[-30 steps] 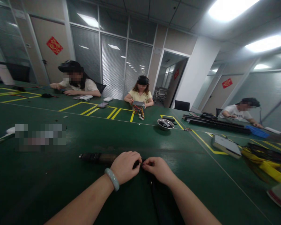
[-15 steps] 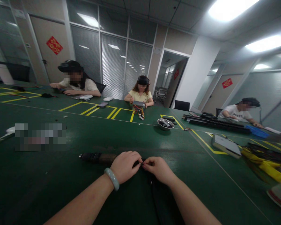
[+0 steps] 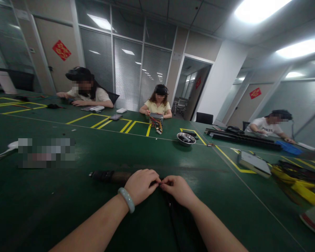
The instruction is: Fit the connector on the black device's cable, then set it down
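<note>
My left hand (image 3: pixel 143 185), with a pale green bangle on its wrist, lies over the near end of a dark cylindrical tool (image 3: pixel 107 176) on the green table. Its thumb and fingertips are pinched together. My right hand (image 3: pixel 178 190) faces it, also pinched, and the fingertips of both hands almost meet. Between them is something tiny and dark, too small to make out. A black cable or strip (image 3: pixel 173 220) runs from below my right hand toward the bottom edge.
Beyond my hands stands a metal bowl (image 3: pixel 186 139) with dark parts. A grey box (image 3: pixel 254 163) and a yellow-black bag (image 3: pixel 301 182) lie right. Three people sit at the far side; the middle one handles a wired metal box (image 3: pixel 156 117).
My fingertips have drawn slightly closer together at the small dark item. Otherwise both hands keep their places, and the view has shifted very slightly.
</note>
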A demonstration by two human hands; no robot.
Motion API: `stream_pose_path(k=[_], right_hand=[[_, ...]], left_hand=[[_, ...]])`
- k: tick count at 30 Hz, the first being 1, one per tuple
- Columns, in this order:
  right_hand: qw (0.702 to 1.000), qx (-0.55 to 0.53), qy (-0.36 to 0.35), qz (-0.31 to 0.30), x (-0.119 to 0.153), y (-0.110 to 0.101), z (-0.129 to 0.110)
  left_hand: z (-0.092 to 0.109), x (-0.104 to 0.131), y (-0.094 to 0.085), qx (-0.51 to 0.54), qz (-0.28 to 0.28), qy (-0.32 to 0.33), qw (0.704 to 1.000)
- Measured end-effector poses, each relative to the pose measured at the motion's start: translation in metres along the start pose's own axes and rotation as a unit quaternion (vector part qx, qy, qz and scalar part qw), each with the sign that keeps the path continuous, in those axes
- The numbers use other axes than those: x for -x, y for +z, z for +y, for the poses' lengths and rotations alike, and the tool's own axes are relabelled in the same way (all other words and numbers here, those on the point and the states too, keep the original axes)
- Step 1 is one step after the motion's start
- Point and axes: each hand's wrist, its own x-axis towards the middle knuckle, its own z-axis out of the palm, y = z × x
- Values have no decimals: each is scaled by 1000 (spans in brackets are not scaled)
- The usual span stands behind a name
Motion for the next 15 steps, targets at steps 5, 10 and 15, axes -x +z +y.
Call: stream_pose_path(k=[5,10,15], right_hand=[[1000,-4,16,9,1,1,-3],[999,-18,23,20,2,4,-4],[999,14,24,26,2,-1,-8]], left_hand=[[1,0,0,-13,-5,-6,1000],[3,-1,-1,-1,-5,-19,1000],[4,-2,-1,-12,-8,-12,1000]])
